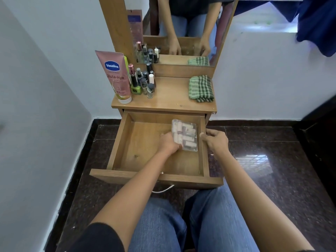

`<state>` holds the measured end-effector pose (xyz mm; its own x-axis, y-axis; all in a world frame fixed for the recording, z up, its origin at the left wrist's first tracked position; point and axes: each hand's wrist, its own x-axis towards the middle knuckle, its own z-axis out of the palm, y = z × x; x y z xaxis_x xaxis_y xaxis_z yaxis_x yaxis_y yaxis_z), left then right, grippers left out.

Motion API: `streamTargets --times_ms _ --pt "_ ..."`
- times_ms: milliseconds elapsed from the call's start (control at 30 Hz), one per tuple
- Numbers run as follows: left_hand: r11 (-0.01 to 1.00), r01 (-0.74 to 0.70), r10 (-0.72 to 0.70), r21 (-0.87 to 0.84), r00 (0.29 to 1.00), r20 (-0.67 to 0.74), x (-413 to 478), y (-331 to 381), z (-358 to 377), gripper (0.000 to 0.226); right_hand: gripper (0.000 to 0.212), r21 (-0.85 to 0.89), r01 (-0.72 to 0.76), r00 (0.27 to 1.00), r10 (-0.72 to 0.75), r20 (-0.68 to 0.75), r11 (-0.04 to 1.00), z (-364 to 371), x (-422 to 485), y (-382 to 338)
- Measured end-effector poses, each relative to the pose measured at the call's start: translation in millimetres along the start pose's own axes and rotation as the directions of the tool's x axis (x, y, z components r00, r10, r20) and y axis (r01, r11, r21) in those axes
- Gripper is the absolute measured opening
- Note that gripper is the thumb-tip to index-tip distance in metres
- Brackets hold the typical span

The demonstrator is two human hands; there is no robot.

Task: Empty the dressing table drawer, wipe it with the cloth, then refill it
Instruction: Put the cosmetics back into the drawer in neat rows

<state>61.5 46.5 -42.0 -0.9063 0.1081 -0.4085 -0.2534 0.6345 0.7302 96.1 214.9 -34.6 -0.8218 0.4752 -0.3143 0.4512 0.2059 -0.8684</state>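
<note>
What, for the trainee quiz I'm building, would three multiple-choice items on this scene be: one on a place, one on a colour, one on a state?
1. Where is the cloth? A on the floor; B on the tabletop, right side; C on the person's lap.
2. What colour is the cloth? A red; B plain white; C green check.
3. What is the left hand doing? A hanging idle; B gripping the plastic pack in the drawer; C resting on a knee.
Answers: B, it lies folded on the wooden top; C, green and pale squares show; B, its fingers curl on the pack's edge.
</note>
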Motion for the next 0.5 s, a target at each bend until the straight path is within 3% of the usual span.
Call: streamTargets --times_ms 133,333,500 --pt "0.990 -0.049 0.045 0.132 0.998 0.032 7.5 -1.1 7.8 0.033 0.038 0.057 -0.007 1.000 0.008 -0.004 0.998 1.7 0.1 5.5" --pt "0.941 -0.062 0.049 0.332 0.998 0.050 5.4 -9.7 5.2 0.068 0.030 0.053 0.031 0.999 -0.030 -0.014 0.998 0.7 -2.4 7.1" --pt "0.870 -0.105 0.113 0.482 0.993 0.011 1.4 -13.8 2.3 0.079 0.026 -0.013 0.047 0.998 -0.047 -0.048 0.999 3.4 -2.4 2.2"
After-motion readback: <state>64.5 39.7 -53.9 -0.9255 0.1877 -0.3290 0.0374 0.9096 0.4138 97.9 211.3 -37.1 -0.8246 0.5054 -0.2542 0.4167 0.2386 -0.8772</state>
